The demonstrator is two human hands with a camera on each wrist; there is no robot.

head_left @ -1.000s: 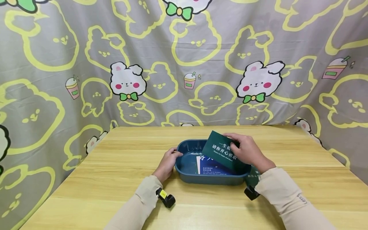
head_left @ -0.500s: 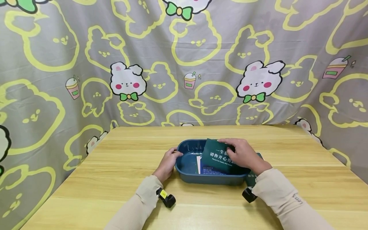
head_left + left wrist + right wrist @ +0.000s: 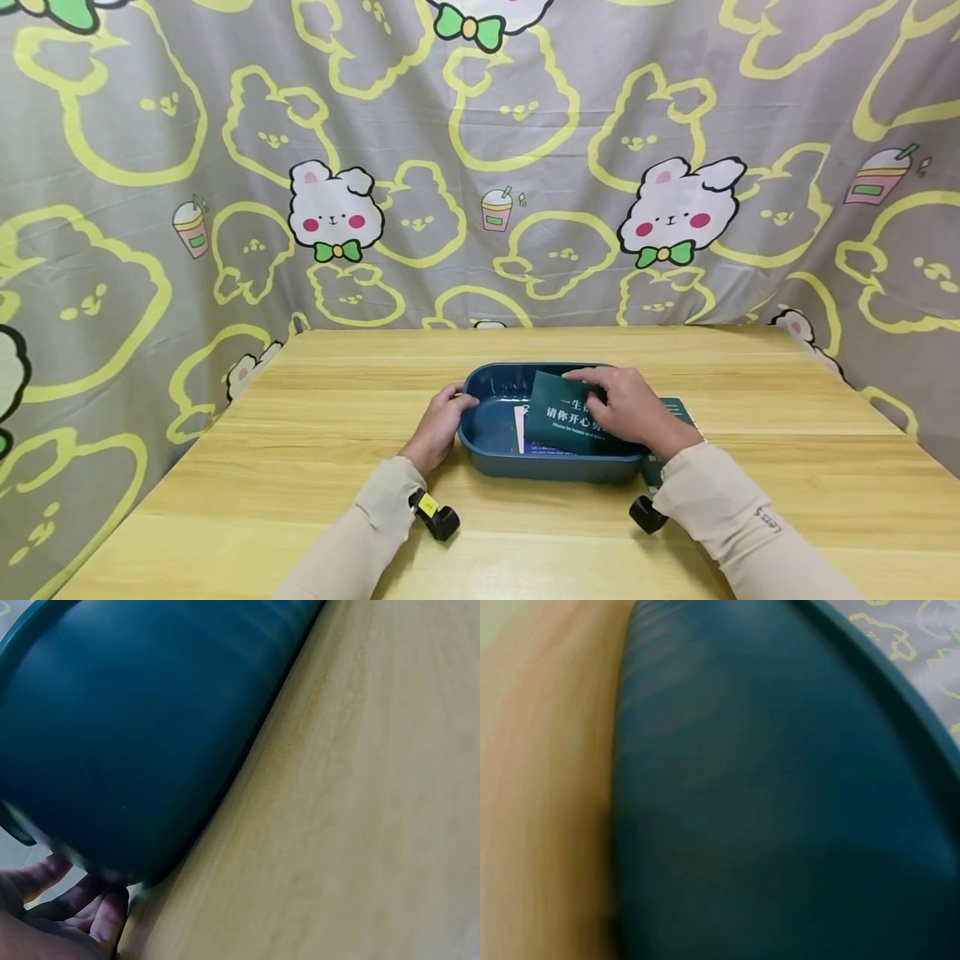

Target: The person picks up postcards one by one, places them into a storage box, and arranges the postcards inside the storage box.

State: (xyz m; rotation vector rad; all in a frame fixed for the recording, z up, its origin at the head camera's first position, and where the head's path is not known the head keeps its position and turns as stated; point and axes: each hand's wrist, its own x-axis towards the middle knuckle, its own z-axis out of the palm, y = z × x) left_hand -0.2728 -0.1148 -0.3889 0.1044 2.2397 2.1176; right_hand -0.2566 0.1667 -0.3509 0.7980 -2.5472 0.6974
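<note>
A dark teal oval basin (image 3: 555, 469) stands on the table; its outer wall fills much of the left wrist view (image 3: 142, 727) and right wrist view. At its left end my left hand (image 3: 437, 429) grips the rim, thumb over the edge and fingers against the outside (image 3: 67, 915). My right hand (image 3: 630, 407) holds a green card with white lettering (image 3: 562, 417) by its right part, low inside the basin. Beneath that card lie a blue card (image 3: 551, 451) and a pale-edged one (image 3: 519, 425). The right hand is out of sight in the right wrist view.
Another green card (image 3: 678, 410) lies on the wooden table (image 3: 337, 408) at the basin's right, partly under the right forearm. A patterned grey curtain (image 3: 420, 192) hangs behind the table and along both sides.
My right hand has lowered the green card into the basin, so it covers more of the blue card. The left hand has kept its place on the rim.
</note>
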